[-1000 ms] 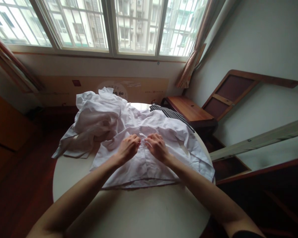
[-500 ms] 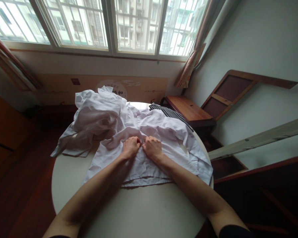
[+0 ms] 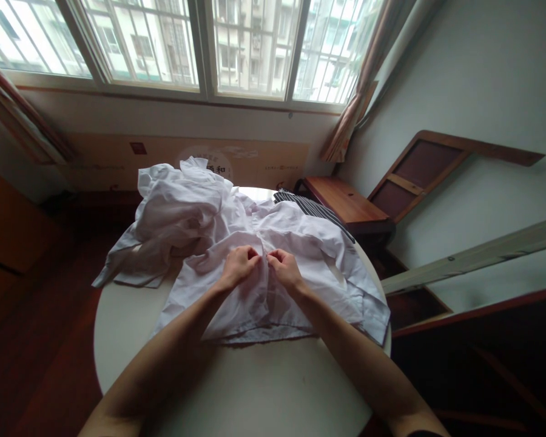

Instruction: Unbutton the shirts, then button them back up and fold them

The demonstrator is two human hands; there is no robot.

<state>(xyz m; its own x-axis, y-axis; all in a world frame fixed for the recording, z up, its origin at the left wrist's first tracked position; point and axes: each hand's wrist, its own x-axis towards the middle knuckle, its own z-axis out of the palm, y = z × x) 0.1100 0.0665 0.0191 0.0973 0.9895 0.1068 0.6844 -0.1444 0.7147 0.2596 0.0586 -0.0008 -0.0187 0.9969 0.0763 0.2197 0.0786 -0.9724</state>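
Observation:
A white shirt [image 3: 300, 230] lies spread and wrinkled on the round white table [image 3: 273, 388], its lower hem toward me. My left hand [image 3: 242, 264] is closed in a pinch on the cloth along the shirt's front middle strip. Just across that strip, my right hand [image 3: 284, 267] also pinches the shirt, thumb against forefinger. A narrow gap separates the two sets of fingertips. Any button between them is too small to make out.
Crumpled white cloth [image 3: 177, 212] is heaped at the table's far left, hanging over the edge. Black-and-white striped fabric [image 3: 313, 209] lies behind the shirt. Beyond the table stand a wooden chair [image 3: 346, 200] and a long cardboard box [image 3: 155, 161] under the window.
Both hands have turned slightly, so the thumbs and pinching fingertips now show. The shirt's middle strip between them stands out more. The shirt's overall position is about the same.

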